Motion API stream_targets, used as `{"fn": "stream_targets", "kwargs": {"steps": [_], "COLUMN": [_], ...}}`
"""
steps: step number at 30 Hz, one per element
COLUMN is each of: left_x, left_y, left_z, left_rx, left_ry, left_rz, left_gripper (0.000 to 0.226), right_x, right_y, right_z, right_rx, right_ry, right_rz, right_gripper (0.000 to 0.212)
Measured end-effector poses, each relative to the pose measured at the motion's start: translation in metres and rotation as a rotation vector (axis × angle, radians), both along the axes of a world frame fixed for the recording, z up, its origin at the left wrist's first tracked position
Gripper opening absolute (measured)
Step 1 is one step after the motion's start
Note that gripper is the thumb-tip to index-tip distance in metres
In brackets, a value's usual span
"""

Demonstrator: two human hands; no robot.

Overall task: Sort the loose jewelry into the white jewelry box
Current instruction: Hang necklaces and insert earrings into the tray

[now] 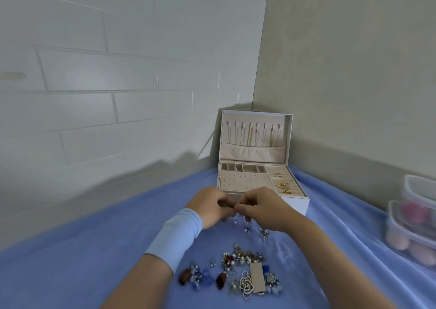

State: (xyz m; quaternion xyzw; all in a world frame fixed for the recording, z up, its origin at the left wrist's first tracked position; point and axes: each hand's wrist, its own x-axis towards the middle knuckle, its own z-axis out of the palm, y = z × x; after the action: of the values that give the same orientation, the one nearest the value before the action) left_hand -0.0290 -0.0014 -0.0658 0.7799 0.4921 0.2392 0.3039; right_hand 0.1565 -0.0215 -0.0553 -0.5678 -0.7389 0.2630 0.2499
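blue cloth [94, 249] bears the open white jewelry box [297, 203]; before it left hand [210, 207] and right hand [264, 210] meet, fingers curled, hold unclear; loose jewelry [240, 273] lies farther from it.

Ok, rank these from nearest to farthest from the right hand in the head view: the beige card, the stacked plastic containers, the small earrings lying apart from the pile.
1. The small earrings, just below the right hand.
2. The beige card, in the jewelry pile, nearer the camera.
3. The stacked plastic containers, far off at the right edge.
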Motion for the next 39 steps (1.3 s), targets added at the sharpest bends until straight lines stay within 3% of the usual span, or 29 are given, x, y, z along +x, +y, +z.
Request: {"fn": "stream_targets", "kwargs": {"steps": [10,15,24,26,30,32,39], "left_x": [-0.012,-0.018,-0.029,-0.029,-0.028,-0.028,-0.026], "left_y": [-0.007,-0.004,-0.001,0.0,0.002,0.002,-0.003], "left_z": [0.016,0.013,0.004,0.004,0.004,0.008,0.023], "left_rx": [-0.023,-0.057,-0.033,-0.018,0.023,0.04,0.035], "left_ry": [-0.233,-0.282,-0.309,-0.289,-0.263,-0.251,-0.283], "left_rz": [0.039,0.05,0.102,0.109,0.166,0.195,0.237], "left_gripper": [0.018,0.012,0.006,0.004,0.004,0.005,0.006], "right_x": [-0.01,-0.016,-0.023,-0.019,-0.009,-0.009,-0.026], "right_y": [-0.005,0.008,0.016,0.016,0.018,0.018,0.019], "right_z": [0.025,0.037,0.025,0.027,0.029,0.027,0.015], "right_rx": [-0.121,-0.212,-0.402,-0.397,-0.258,-0.248,-0.195], "right_ry": [0.204,0.135,0.329,0.249,-0.178,-0.335,-0.45], "right_rz": [0.03,0.036,0.026,0.045,0.083,0.114,0.131], "right_gripper": [0.019,0.024,0.031,0.029,0.006,0.008,0.006]}}
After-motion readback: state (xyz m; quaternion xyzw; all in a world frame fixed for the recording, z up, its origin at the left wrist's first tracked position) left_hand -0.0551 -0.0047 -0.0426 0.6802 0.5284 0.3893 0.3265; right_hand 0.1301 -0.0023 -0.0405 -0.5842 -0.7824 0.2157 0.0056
